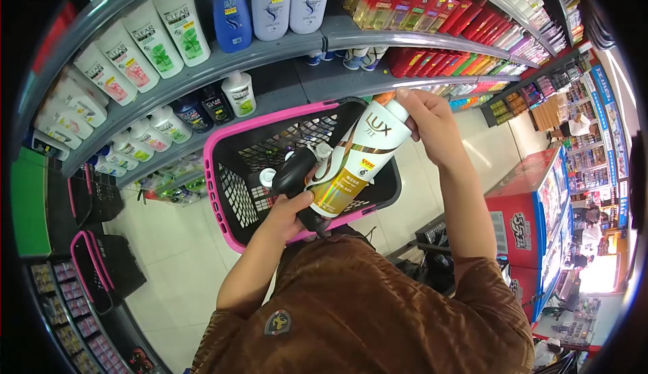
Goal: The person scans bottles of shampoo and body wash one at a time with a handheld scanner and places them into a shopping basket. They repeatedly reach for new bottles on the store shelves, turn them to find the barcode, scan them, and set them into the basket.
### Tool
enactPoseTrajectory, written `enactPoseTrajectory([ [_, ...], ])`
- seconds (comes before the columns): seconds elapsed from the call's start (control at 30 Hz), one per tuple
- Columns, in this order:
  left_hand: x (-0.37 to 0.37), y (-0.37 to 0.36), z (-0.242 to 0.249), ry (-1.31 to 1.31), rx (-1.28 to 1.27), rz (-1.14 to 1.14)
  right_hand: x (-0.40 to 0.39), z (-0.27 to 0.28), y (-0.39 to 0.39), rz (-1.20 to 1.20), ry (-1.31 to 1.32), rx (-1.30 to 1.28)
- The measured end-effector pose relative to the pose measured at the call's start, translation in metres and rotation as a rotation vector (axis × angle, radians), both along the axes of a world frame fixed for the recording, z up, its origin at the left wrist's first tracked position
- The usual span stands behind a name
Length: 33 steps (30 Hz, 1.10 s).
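Tilted over a black basket with a pink rim (210, 192) is a white and gold LUX bottle (361, 158). My right hand (428, 121) grips the bottle at its cap end, upper right. Near the bottle's base, my left hand (287, 217) has its fingers closed round the basket's black handle (293, 171), its thumb reaching to the bottle's lower edge. Inside the basket, white bottle tops (268, 177) show beside the handle; what lies below them is partly hidden.
Curved grey shelves (283, 50) with white, blue and red bottles run across the front. More pink-rimmed baskets (108, 266) stand at the left. A red display case (523, 225) is at the right, above the tiled floor (169, 239).
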State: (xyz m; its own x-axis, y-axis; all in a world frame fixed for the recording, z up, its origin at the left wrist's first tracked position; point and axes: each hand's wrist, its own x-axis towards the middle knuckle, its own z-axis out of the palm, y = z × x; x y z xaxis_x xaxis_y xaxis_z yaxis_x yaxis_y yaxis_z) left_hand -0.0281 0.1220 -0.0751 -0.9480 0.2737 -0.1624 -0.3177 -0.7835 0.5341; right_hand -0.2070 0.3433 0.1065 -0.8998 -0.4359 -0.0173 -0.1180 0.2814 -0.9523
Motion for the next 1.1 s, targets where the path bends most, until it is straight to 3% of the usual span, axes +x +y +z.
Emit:
enactPoseTrajectory([
  [0.13, 0.005, 0.013, 0.021, -0.003, -0.004, 0.183, 0.020, -0.020, -0.013, -0.142, -0.108, -0.226],
  [0.2, 0.006, 0.019, 0.030, 0.135, -0.156, 0.366, 0.044, -0.033, -0.031, -0.178, -0.113, -0.772],
  [0.23, 0.007, 0.021, 0.032, 0.213, -0.256, 0.399, 0.058, -0.041, -0.037, -0.169, -0.186, -0.844],
  [0.33, 0.009, 0.032, 0.064, 0.458, -0.947, 0.660, 0.102, -0.052, -0.046, -0.046, -0.358, -0.902],
  [0.37, 0.007, 0.033, 0.056, 0.632, -1.340, 0.723, 0.115, -0.055, -0.050, -0.079, -0.302, -0.888],
  [0.4, 0.015, 0.036, 0.079, 0.473, -1.376, 0.568, 0.112, -0.061, -0.044, -0.084, -0.307, -0.888],
  [0.47, 0.017, 0.042, 0.074, 0.695, -1.575, 0.634, 0.099, -0.077, -0.026, -0.170, -0.571, -0.663],
  [0.5, 0.018, 0.041, 0.081, 0.701, -1.568, 0.634, 0.097, -0.074, -0.026, -0.228, -0.676, -0.742],
  [0.57, 0.029, 0.031, 0.100, 0.568, -1.216, 0.426, 0.096, -0.086, -0.008, -0.165, -0.811, -0.838],
  [0.6, 0.041, 0.027, 0.084, 0.378, -0.967, 0.276, 0.097, -0.089, 0.001, -0.131, -0.840, -0.878],
  [0.67, 0.056, 0.015, 0.099, 0.262, -0.970, 0.205, 0.103, -0.089, 0.018, -0.083, -0.854, -0.860],
  [0.73, 0.065, -0.008, 0.114, 0.190, -0.830, -0.054, 0.111, -0.094, 0.030, -0.038, -0.883, -0.846],
  [0.83, 0.070, -0.030, 0.123, 0.355, -0.882, -0.198, 0.116, -0.103, 0.038, 0.042, -0.820, -0.839],
  [0.87, 0.071, -0.032, 0.126, 0.484, -0.966, -0.231, 0.117, -0.103, 0.039, 0.067, -0.871, -0.892],
  [0.93, 0.072, -0.033, 0.128, 0.453, -0.987, -0.227, 0.116, -0.102, 0.039, 0.129, -0.964, -1.001],
  [1.0, 0.073, -0.035, 0.126, 0.421, -0.949, -0.251, 0.115, -0.107, 0.036, 0.339, -1.138, -1.283],
  [1.1, 0.071, -0.025, 0.129, 0.501, -0.851, -0.198, 0.113, -0.106, 0.029, 0.502, -1.199, -1.448],
])
